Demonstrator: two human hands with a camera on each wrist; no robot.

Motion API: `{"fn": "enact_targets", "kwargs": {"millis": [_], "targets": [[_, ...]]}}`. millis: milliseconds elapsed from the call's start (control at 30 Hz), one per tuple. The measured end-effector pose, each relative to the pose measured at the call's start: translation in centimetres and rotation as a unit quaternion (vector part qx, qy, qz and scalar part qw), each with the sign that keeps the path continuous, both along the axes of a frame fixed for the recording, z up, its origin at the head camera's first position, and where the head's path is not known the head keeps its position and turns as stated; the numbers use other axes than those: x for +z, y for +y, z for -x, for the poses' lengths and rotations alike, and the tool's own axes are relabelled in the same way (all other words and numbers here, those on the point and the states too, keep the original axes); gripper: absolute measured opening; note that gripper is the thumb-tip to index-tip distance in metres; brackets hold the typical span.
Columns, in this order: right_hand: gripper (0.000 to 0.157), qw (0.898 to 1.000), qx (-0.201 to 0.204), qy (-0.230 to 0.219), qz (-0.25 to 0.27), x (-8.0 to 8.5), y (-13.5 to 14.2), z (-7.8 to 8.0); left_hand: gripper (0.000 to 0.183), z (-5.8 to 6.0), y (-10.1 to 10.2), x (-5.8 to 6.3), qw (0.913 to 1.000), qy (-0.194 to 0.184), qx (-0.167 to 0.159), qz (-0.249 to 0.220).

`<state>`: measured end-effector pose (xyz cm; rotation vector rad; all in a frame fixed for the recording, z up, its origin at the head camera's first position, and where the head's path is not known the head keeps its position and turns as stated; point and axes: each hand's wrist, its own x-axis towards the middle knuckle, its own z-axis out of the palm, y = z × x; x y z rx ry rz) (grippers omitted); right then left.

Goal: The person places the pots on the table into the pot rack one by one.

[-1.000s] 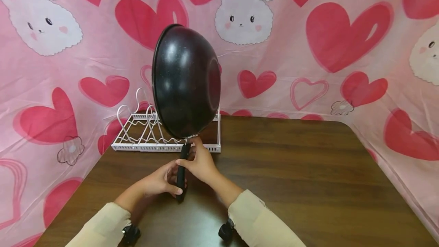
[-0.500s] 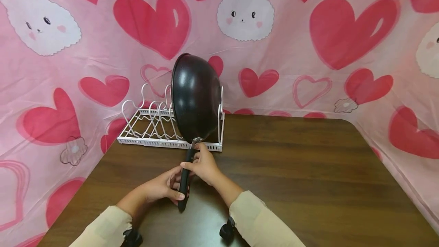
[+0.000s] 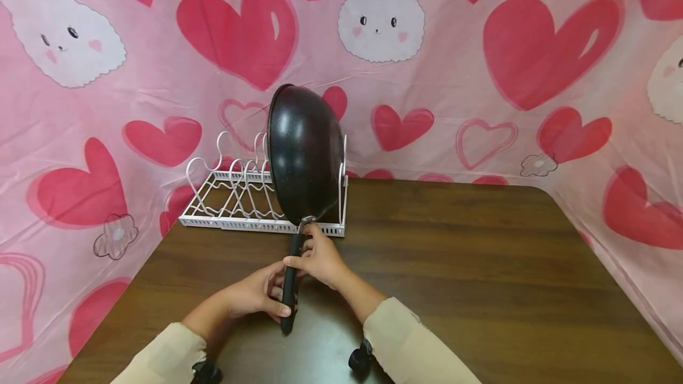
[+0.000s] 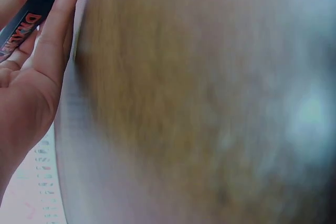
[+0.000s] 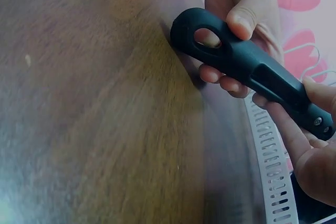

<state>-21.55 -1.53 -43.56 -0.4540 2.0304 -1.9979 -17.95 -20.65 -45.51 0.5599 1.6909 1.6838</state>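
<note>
A deep black wok stands on its edge in the right part of a white wire pan rack, its rounded outside turned to the right. Its black handle points down and toward me, past the rack's front rail. My left hand grips the handle near its end, the thumb lying along the side. Higher up, close to the metal joint, my right hand pinches the handle between thumb and fingers. In the left wrist view, orange lettering shows on the handle beside the left fingers.
White wire dividers rise from the rack to the left of the wok. The brown wooden table extends to the right. Behind and at both sides hangs a pink cloth with hearts and rabbits.
The wok has come down and slightly right, from above the rack to between its dividers. Both hands have kept hold of the handle. Over the last half second it barely moves.
</note>
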Motion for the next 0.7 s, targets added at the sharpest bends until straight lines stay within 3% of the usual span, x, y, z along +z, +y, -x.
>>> {"fn": "enact_targets", "kwargs": {"millis": [167, 333, 567, 700], "targets": [[0.065, 1.000, 0.013, 0.004, -0.015, 0.1, 0.7, 0.2, 0.088, -0.1, 0.8, -0.1, 0.9999, 0.008, 0.007, 0.001], [0.068, 0.999, 0.013, 0.021, -0.041, 0.1, 1.5, 0.3, 0.078, -0.1, 1.2, -0.1, 0.9980, 0.048, 0.026, 0.030], [0.058, 0.998, -0.008, 0.038, -0.051, 0.1, 3.8, 0.3, 0.050, -0.1, 0.6, 0.3, 0.9893, 0.095, 0.053, 0.097], [0.053, 0.997, -0.018, 0.051, -0.056, 0.3, 5.9, 0.1, 0.047, -0.3, 0.1, 0.7, 0.9863, 0.111, 0.060, 0.105]]}}
